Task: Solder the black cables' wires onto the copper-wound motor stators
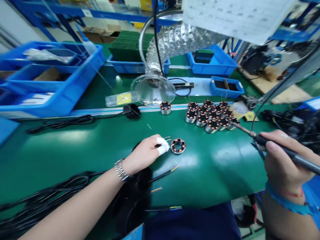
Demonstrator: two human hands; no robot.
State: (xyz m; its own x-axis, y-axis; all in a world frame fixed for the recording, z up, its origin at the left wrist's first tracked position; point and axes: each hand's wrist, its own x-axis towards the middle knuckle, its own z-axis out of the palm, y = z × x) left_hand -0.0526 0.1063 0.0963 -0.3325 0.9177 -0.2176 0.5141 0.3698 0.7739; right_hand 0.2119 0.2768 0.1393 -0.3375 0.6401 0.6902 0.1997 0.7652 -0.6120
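My left hand [147, 150], with white covers on two fingertips, pinches what looks like a thin wire at the left edge of a ring-shaped motor stator [178, 146] with copper windings. Coloured wire ends [168, 138] poke out beside these fingers, and a black part lies mostly hidden under the hand. My right hand [287, 160] grips a soldering iron [262, 140]. Its tip reaches the right side of a cluster of several stators [212, 115]; whether it touches one I cannot tell. Another stator [165, 108] stands alone behind the left hand.
A black cap with cable [132, 111] lies at the back left. Black cables [62, 190] and caps with bared wires [172, 169] lie near the front edge. A clear funnel [153, 90] on a foil duct [185, 43] hangs over the back, near blue bins [85, 80].
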